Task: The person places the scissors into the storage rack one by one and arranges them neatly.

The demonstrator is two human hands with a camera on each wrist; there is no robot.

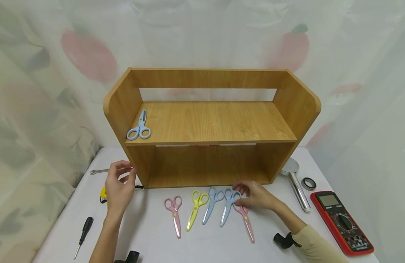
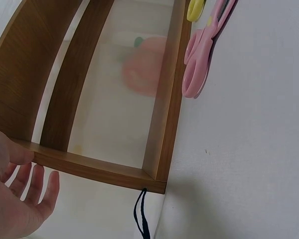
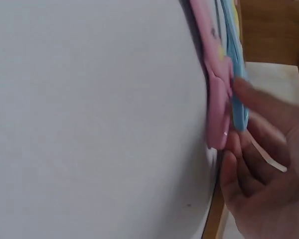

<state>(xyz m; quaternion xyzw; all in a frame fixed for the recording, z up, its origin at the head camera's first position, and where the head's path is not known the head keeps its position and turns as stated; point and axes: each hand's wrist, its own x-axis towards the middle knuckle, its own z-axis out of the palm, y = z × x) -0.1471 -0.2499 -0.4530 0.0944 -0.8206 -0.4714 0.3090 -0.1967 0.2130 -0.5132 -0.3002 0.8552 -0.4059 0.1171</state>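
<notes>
A white surface (image 1: 196, 248) runs out of the head view at the bottom. A light-brown wooden shelf (image 1: 209, 124) with two levels stands on it. The left hand's grip (image 1: 119, 186) looks loose, touching the shelf's side. The right hand's grip (image 1: 255, 195) bends round one loop of the light-blue scissors (image 1: 225, 214) lying before the shelf; I cannot tell if it squeezes. It hides part of the pink scissors (image 1: 249, 228). The yellow tape measure (image 1: 103, 195) peeks out behind the left hand

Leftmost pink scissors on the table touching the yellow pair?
Apart. Head view: a strip of white tabletop shows between the pink scissors and the yellow scissors along their full length.
</notes>
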